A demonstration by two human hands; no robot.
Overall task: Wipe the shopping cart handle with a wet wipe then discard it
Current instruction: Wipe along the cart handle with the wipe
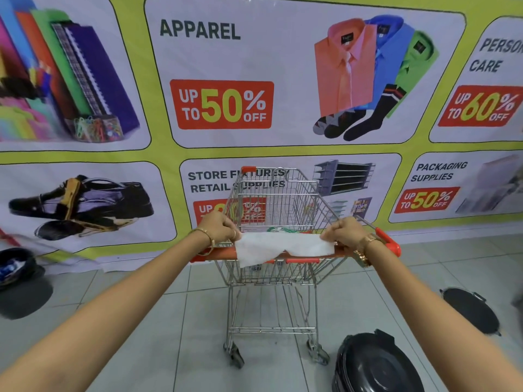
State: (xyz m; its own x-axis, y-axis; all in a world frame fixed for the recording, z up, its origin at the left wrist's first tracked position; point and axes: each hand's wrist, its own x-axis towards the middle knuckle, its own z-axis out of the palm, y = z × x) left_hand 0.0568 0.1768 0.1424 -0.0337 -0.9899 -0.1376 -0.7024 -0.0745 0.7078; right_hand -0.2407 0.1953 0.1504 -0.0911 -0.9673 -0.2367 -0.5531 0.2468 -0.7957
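A small wire shopping cart [271,205] stands in front of me, its orange handle [392,241] running across at hand height. A white wet wipe [271,246] is stretched flat over the middle of the handle. My left hand [219,226] pinches the wipe's left edge and my right hand [343,232] pinches its right edge. The wipe hides the centre of the handle. A green-and-white packet [278,230] lies in the cart's child seat just behind the wipe.
A black lidded bin [373,363] stands on the tiled floor at the cart's right rear wheel. Its loose black lid [469,309] lies further right. Another dark bin [19,281] sits at far left. A sale banner [226,103] covers the wall close behind the cart.
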